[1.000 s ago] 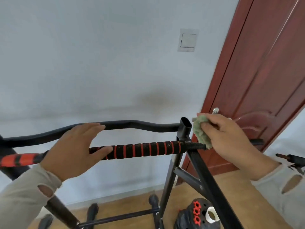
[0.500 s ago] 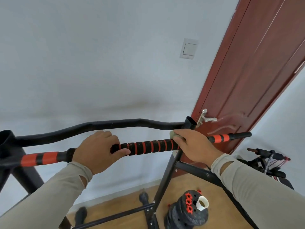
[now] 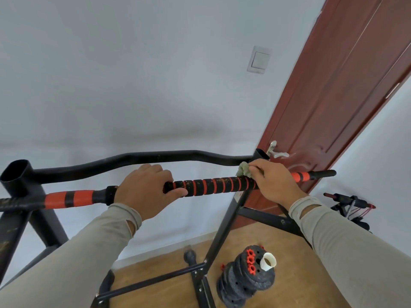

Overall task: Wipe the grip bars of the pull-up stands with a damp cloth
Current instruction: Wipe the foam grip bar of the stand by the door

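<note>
Far out past the left hand, the open square tube end of the black pull-up stand (image 3: 16, 174) rises at the frame's corner, and from below it the grip bar (image 3: 213, 185) runs rightward, first with broad orange and black bands, then bare black. The left hand (image 3: 144, 192) is wrapped round this bar, fingers curled over the top and thumb hooked underneath. Between the two hands the bar wears black foam with thin orange rings, speckled with pale grime. Behind both hands a curved black upper bar (image 3: 133, 161) spans the stand. The right hand (image 3: 273, 183) is clenched over the foam's right end, pinching a greenish damp cloth (image 3: 243, 170) against the bar; a tuft of it pokes out at the fingertips. Beyond that hand the bar continues with an orange band and a black tip, in front of a reddish-brown door (image 3: 344, 96) with a silver handle (image 3: 274, 150). Below the right forearm, a stack of black weight plates (image 3: 244, 281) with orange nuts sits on the wooden floor (image 3: 300, 274).
</note>
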A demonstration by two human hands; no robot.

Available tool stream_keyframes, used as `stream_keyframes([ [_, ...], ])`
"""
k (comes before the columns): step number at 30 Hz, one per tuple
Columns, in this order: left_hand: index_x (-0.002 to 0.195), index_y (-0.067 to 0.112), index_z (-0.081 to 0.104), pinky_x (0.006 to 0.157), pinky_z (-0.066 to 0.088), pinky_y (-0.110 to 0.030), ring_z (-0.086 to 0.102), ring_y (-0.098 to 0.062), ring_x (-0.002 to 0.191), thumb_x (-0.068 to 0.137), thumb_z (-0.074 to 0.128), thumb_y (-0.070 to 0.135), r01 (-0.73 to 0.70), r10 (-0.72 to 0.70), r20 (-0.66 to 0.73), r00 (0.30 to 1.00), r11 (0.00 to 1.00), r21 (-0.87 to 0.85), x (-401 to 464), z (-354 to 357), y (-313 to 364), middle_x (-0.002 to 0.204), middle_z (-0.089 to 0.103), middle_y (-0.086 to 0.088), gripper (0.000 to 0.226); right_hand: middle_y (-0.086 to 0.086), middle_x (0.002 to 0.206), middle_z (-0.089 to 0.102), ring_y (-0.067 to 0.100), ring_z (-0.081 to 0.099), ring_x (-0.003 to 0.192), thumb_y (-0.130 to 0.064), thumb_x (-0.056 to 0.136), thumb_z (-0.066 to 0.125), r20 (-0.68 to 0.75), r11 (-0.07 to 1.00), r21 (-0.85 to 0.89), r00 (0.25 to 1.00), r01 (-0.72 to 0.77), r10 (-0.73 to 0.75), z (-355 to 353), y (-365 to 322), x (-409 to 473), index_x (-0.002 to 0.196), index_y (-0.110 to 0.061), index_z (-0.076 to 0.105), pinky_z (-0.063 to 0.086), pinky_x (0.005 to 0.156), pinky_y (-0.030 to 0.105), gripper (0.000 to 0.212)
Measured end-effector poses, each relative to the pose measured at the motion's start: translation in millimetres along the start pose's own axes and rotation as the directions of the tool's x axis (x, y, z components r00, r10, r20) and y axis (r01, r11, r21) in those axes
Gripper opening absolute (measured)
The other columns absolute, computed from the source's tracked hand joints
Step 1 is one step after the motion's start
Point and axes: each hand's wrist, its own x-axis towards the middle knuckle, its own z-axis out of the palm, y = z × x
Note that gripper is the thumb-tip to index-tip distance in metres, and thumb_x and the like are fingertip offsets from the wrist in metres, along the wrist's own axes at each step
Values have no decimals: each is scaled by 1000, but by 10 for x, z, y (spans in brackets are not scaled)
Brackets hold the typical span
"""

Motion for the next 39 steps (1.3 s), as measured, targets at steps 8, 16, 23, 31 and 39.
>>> stream_keyframes([
  [8, 101, 36, 67, 73, 42, -25, 50, -9, 86, 82, 38, 82, 14, -14, -13, 1000, 1000, -18, -20, 9, 9, 86, 56, 16, 57, -9, 86, 70, 12, 63, 79, -34, 103, 55, -71, 999, -39, 997, -2, -1, -235, 58, 229, 91, -24, 73, 51, 75, 33, 24],
  [16, 101, 37, 67, 74, 44, -25, 50, -9, 85, 82, 39, 82, 22, -22, -19, 1000, 1000, -10, -12, 23, 17, 86, 55, 16, 57, 4, 90, 59, 27, 61, 78, -13, 104, 52, 4, 938, -317, 989, 141, -148, -519, 7, 509, 95, -10, 56, 53, 74, 44, 10],
  [23, 102, 36, 66, 76, 47, -27, 51, -9, 87, 81, 39, 83, 24, -24, -18, 1000, 999, -25, -15, 17, 18, 87, 56, 15, 58, -11, 96, 60, 13, 63, 84, -11, 99, 53, 320, 825, -363, 890, 433, -326, -124, -18, -104, 115, -31, 54, 55, 74, 32, 25],
  [31, 105, 34, 67, 76, 45, -25, 51, -10, 86, 82, 40, 81, 11, -11, -19, 1000, 1000, -22, -24, 13, 17, 87, 56, 14, 59, 2, 74, 59, 20, 58, 66, -23, 110, 40, 81, 998, -11, 994, 68, -67, -200, 25, 32, 103, -10, 51, 40, 55, 34, 18],
  [39, 103, 34, 66, 74, 42, -24, 51, -9, 85, 82, 40, 81, 13, -13, -13, 1000, 1000, -25, -36, -5, 32, 86, 56, 14, 58, -6, 73, 56, 17, 57, 63, -27, 108, 44, 167, 935, -217, 955, 279, -246, -264, 5, -25, 99, -28, 43, 47, 60, 40, 9],
])
